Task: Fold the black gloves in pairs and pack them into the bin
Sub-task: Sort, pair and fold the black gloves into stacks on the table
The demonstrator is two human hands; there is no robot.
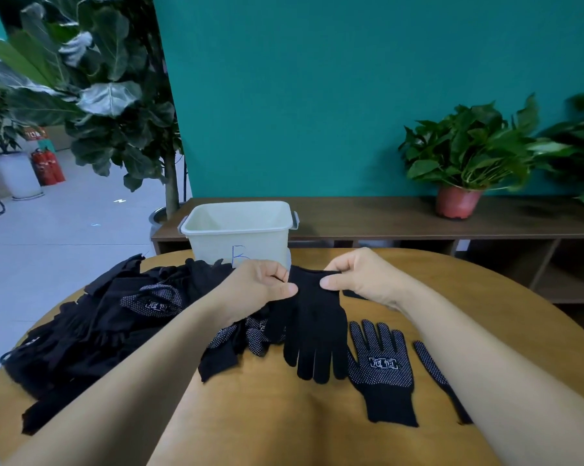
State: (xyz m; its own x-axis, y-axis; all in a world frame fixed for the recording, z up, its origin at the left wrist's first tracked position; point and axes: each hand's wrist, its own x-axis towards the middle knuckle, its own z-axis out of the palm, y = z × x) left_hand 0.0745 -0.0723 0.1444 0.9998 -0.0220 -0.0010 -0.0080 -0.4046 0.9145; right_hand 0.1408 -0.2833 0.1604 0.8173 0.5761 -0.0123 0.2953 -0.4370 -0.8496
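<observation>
Far out beyond the left grip [260,287], a big heap of black gloves [92,331] sprawls over the wooden surface [283,415], unsorted, some with the dotted palm up. That is the bulk of the work waiting.

Now the left grip itself: thumb and curled fingers pinch one corner of a cuff. Between the two grips hangs the plain black glove [314,331], back side up, its fingers trailing down toward the person and resting on the surface. Just behind both grips stands the pale bin [216,247]. No glove shows inside, though its floor is hidden from this angle.

The right grip [361,277] pinches the other cuff corner, thumb on top, so both are clamped on the same glove.

Below the right grip, nearer the person, a dotted glove [381,371] lies flat, palm up, cuff toward the person, just beside the held one. It is likely the mate. Further right, a second dotted glove [431,364] peeks out from under the right forearm.

By the look of it this is very early: no folded pair is visible, nothing packed, and the first pairing is only being lined up.
</observation>
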